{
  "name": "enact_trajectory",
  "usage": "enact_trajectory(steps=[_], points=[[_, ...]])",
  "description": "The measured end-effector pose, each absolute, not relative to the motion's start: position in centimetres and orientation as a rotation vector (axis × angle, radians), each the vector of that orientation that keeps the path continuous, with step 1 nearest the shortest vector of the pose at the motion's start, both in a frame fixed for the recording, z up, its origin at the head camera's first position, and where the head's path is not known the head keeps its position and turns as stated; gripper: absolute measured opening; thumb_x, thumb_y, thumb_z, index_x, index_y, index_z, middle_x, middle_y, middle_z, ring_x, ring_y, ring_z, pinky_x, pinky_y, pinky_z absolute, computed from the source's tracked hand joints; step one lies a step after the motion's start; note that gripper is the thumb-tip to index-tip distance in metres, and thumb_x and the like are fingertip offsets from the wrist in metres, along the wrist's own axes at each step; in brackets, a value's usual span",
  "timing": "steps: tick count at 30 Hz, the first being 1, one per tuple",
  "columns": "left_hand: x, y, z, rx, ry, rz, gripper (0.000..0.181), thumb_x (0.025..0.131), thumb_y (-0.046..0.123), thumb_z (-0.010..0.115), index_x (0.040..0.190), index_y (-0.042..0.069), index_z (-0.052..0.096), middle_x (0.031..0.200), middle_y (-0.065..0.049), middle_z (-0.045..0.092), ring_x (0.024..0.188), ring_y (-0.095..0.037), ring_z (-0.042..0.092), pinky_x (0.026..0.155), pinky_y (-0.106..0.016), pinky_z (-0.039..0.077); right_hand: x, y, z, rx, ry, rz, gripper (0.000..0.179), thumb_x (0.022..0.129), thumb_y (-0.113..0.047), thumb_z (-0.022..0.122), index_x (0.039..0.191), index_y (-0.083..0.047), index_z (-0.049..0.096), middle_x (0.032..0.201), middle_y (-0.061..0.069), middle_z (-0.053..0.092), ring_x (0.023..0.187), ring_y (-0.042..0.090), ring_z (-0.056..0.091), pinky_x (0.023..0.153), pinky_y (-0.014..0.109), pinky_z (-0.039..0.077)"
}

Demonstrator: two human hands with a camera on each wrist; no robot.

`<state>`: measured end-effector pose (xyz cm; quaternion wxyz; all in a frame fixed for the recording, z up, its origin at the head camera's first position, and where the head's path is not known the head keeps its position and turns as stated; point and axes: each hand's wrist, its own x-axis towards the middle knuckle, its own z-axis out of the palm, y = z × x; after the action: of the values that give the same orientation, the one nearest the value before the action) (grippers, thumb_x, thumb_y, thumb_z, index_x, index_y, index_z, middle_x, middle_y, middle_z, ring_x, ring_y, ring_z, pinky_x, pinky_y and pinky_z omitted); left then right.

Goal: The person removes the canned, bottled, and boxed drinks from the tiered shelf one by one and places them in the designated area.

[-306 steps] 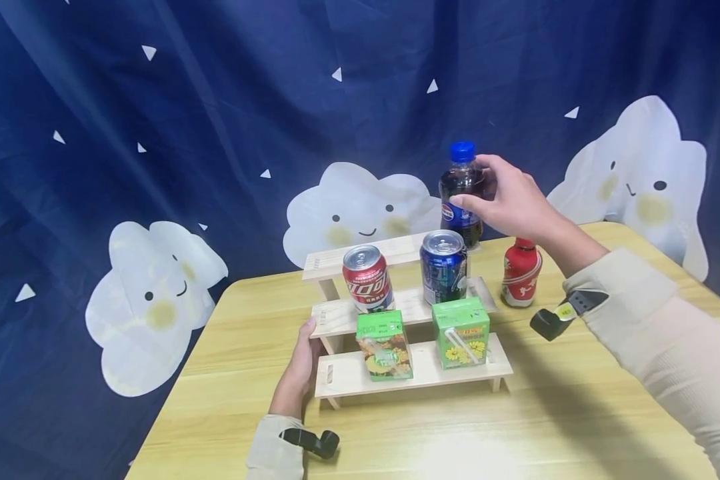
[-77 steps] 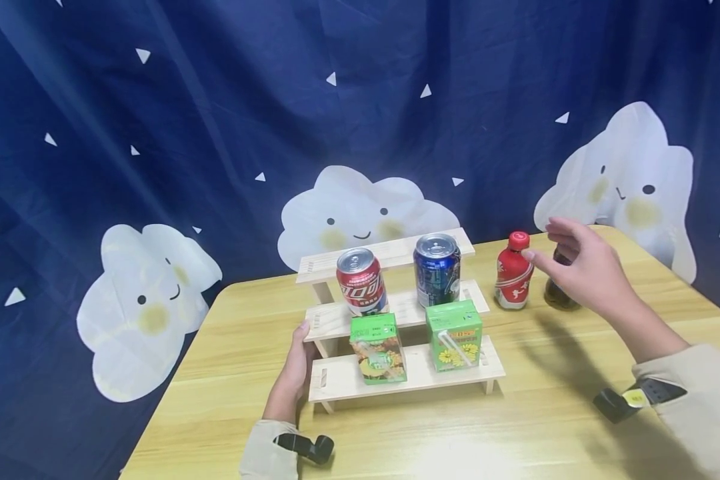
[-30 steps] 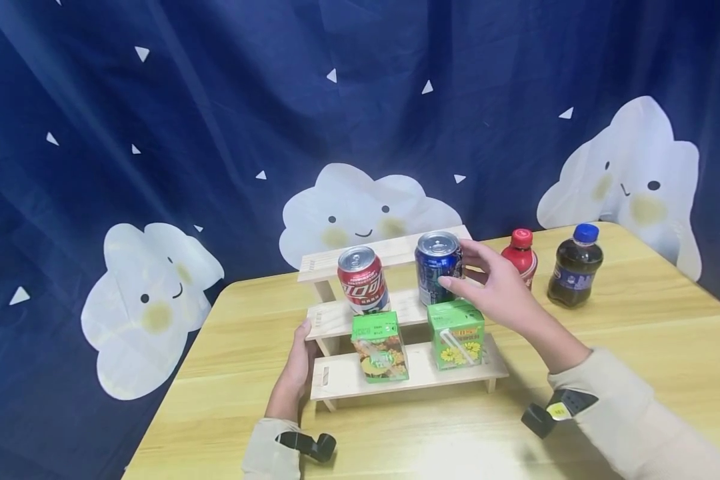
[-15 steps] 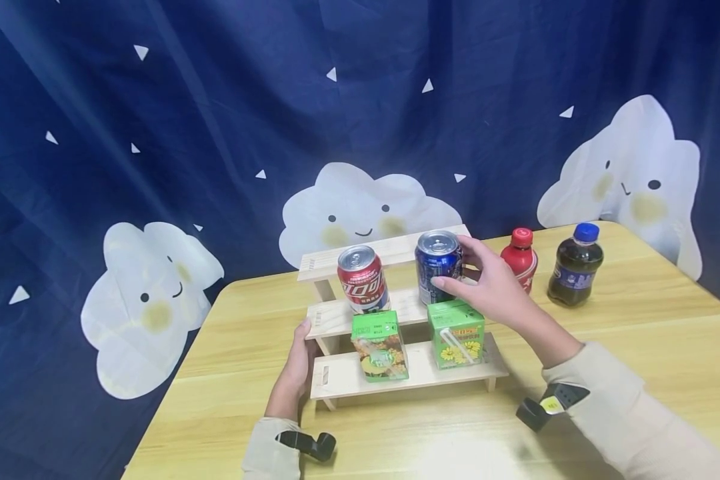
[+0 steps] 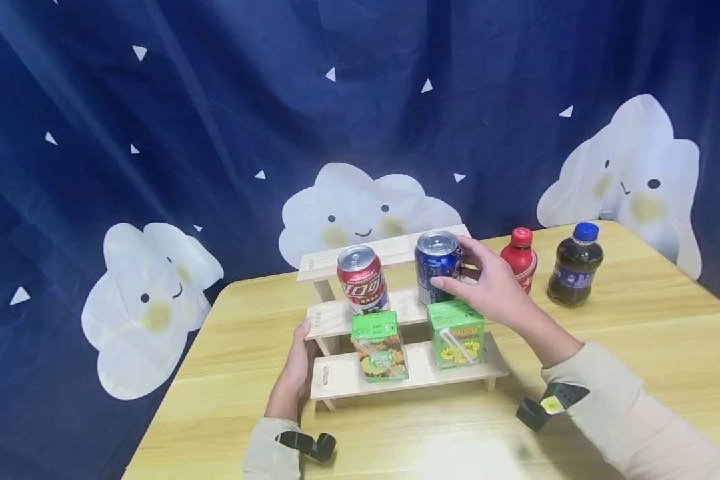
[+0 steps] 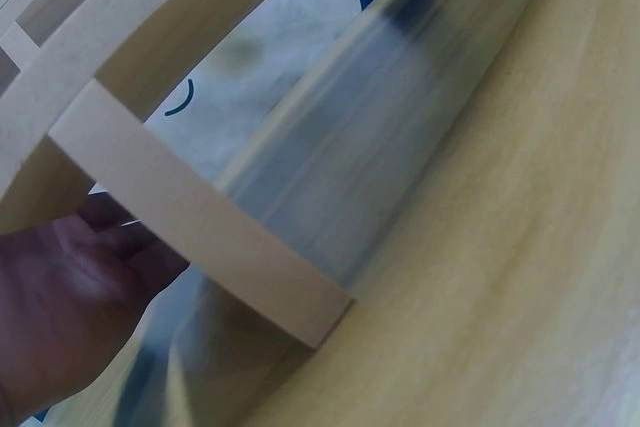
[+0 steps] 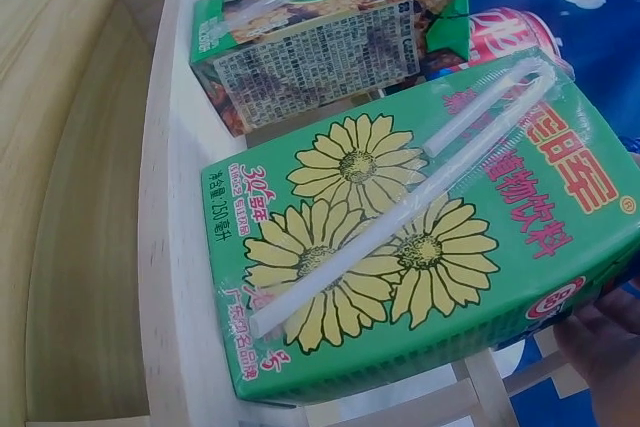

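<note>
My right hand (image 5: 495,283) holds the blue soda can (image 5: 438,257), its thumb across the front and its fingers round the far right side. The can is upright on the middle tier of a three-tier wooden stand (image 5: 411,380). At the stand's left side, my left hand (image 5: 297,365) grips it near the middle tier; in the left wrist view its fingers pass behind a wooden leg (image 6: 200,212). A red cola can (image 5: 363,283) shares the middle tier. Two green drink cartons occupy the bottom tier: one with a snack picture (image 5: 381,347), one with yellow flowers (image 7: 400,237).
Right of the stand, a red bottle (image 5: 520,260) and a dark cola bottle with a blue cap (image 5: 576,267) stand on the wooden table (image 5: 228,353). The flowered carton sits directly in front of the blue can. A dark blue cloud-print curtain (image 5: 234,87) hangs behind.
The cola bottle went from the stand's top tier to the table, right of the red bottle. My right hand then came left onto the blue can. My left hand stayed at the stand.
</note>
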<state>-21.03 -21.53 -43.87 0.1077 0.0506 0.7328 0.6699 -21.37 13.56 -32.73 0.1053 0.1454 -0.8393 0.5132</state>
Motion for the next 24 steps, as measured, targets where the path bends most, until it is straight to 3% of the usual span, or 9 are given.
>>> enact_trajectory(steps=[24], points=[[-21.0,-21.7,-43.8,0.153,2.165,1.931,0.077,0.092,0.067,0.003,0.151,0.019,0.014,0.143,-0.024,0.034,0.124,-0.039,0.043,0.098,-0.049,0.039,-21.0,14.8,-32.3,0.37,-2.475,1.483,0.084,0.079,-0.036,0.076,0.144,-0.003,0.034,0.133,0.023,0.051,0.115,0.041,0.055,0.093,0.051,0.045]])
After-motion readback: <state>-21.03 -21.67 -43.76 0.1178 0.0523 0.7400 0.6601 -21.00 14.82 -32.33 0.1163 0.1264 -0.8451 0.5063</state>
